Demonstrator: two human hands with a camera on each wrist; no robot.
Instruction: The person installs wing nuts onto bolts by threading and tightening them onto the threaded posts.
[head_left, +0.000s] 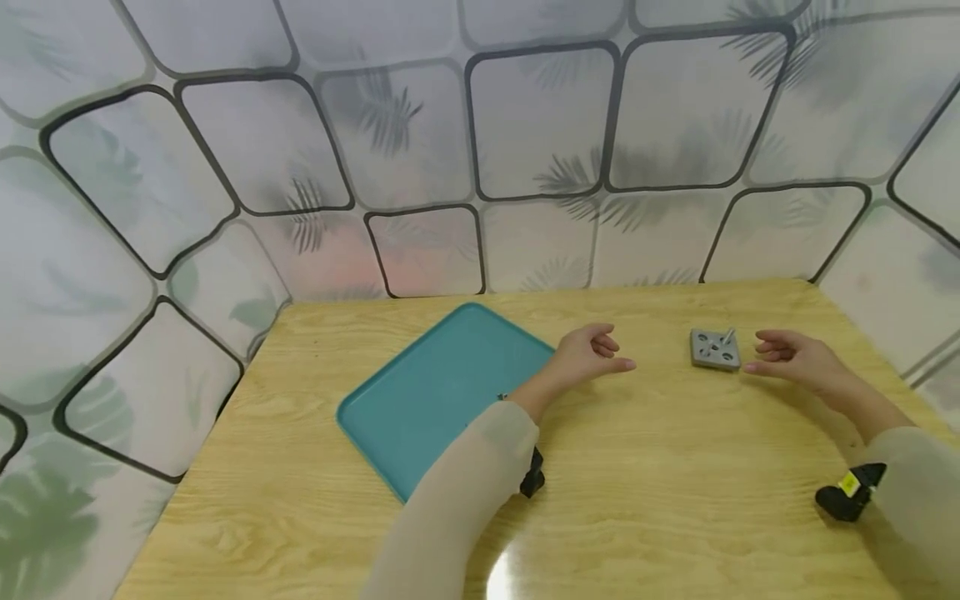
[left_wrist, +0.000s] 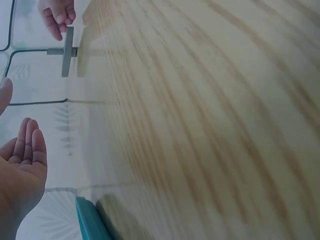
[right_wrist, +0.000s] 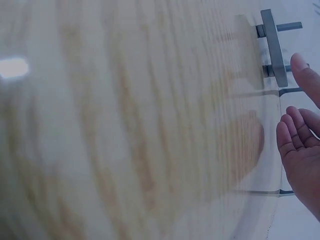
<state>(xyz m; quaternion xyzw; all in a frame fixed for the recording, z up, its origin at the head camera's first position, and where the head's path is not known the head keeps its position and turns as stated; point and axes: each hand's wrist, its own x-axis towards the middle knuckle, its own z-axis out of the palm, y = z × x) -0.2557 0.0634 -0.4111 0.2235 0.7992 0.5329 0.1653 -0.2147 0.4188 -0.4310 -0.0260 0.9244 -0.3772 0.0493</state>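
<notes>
A small grey metal plate [head_left: 708, 357] with several round holes stands on the table's right side. One shiny metal pin [head_left: 728, 336] rises from it, slanting in the head view. Side on, in the right wrist view, the plate [right_wrist: 274, 47] sits raised on short feet, with two rods [right_wrist: 290, 26] sticking up. Just right of it hovers my right hand [head_left: 797, 360], fingers loosely bent, thumb and fingertips close to its edge, holding nothing. My left hand [head_left: 588, 354], also holding nothing, hangs over the tray's right corner, thumb out and fingers relaxed.
A teal tray [head_left: 442, 375] lies at an angle on the wooden table [head_left: 645, 500], partly hidden by my left forearm. Small metal bits [head_left: 502, 397] show on it beside my left wrist. A patterned curtain [head_left: 540, 125] borders the table's back and sides.
</notes>
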